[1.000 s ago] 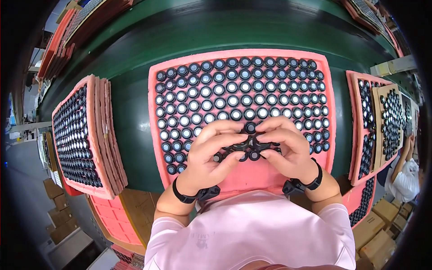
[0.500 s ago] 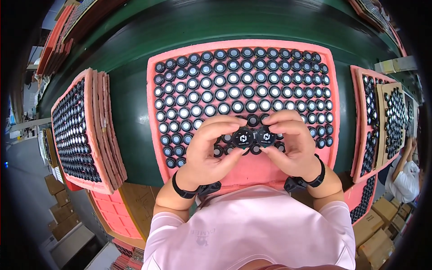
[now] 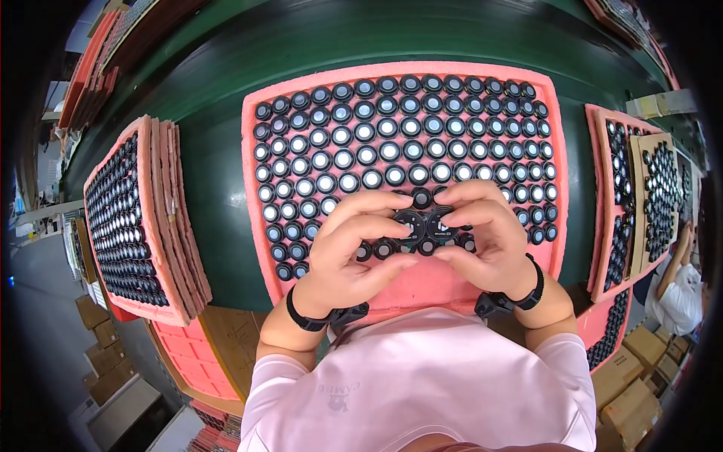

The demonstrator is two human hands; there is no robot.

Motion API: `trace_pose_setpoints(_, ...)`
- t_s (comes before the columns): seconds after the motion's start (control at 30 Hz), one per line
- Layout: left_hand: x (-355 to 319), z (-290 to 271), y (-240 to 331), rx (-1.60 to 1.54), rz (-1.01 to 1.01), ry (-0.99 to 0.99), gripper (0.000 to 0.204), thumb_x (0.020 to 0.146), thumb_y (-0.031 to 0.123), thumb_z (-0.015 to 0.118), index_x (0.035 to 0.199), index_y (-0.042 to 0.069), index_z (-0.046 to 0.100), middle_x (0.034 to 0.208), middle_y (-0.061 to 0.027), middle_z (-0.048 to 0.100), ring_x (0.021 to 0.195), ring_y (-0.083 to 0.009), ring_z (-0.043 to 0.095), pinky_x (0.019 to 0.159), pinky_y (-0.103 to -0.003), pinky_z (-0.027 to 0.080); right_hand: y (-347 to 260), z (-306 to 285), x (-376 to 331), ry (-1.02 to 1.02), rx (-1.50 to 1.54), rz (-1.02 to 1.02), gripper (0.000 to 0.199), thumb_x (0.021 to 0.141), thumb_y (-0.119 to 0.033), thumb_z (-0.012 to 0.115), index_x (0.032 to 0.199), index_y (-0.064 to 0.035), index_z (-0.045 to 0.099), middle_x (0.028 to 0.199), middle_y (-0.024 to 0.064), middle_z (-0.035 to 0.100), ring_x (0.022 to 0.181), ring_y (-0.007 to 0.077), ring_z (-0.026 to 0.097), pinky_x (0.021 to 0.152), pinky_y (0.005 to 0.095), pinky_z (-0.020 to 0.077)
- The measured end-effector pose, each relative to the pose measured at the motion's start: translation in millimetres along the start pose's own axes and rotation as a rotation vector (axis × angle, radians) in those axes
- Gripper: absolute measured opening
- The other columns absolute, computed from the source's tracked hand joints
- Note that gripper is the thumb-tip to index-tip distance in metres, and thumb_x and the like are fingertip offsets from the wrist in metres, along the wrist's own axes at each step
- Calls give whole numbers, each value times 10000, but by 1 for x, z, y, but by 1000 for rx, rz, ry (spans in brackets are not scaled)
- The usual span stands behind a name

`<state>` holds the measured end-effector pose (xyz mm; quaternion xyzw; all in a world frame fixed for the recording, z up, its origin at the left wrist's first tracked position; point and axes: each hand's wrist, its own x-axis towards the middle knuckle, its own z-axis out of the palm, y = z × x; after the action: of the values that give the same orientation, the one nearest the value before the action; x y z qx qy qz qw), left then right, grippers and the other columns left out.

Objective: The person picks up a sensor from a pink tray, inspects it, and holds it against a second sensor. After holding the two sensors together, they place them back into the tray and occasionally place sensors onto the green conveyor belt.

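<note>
Pinch grip, both hands, low over the near rows of the pink foam tray (image 3: 263, 196).

Left hand (image 3: 350, 252): fingers curled, thumb and forefinger closed on the left black round cap (image 3: 410, 224), face up with a pale mark showing. Black wristband on the wrist.

Right hand (image 3: 489, 241): same hold, narrow, closed on the right black round cap (image 3: 440, 224). Black wristband likewise.

Relation: the two caps sit side by side, touching or nearly so, on a left-to-right line between the fingertips, just above the tray's near rows. Each cap lies inward of its own hand; neither hand is nearer both.

Tray: rows of seated caps, white-centred toward the far side, darker at the near left; bare foam strip along the near edge.

Surroundings: stacked pink trays (image 3: 162, 218) at left, more filled trays (image 3: 625, 196) at right, green table (image 3: 218, 173) beneath.
</note>
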<state>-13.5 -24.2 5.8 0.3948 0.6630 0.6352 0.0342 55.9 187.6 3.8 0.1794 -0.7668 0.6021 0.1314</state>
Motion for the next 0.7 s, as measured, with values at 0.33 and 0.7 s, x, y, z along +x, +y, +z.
trace_pose_setpoints(0.33,-1,14,5,-239,-223,159,326,749,-63,736,1059,-23,643,1158,-170,593,985,-215,629,817,-304,526,4,15,-3,164,358,92,318,807,72,681,1070,-33,538,1099,155,568,1041,229,566,909,362,465)
trace_pose_setpoints(0.7,-5,6,-8,-206,-165,-27,348,758,-148,630,1085,-28,621,1094,-139,579,959,-185,617,790,-273,541,6,14,-3,112,284,45,290,807,107,650,1036,-31,538,1018,126,560,921,216,598,854,358,500)
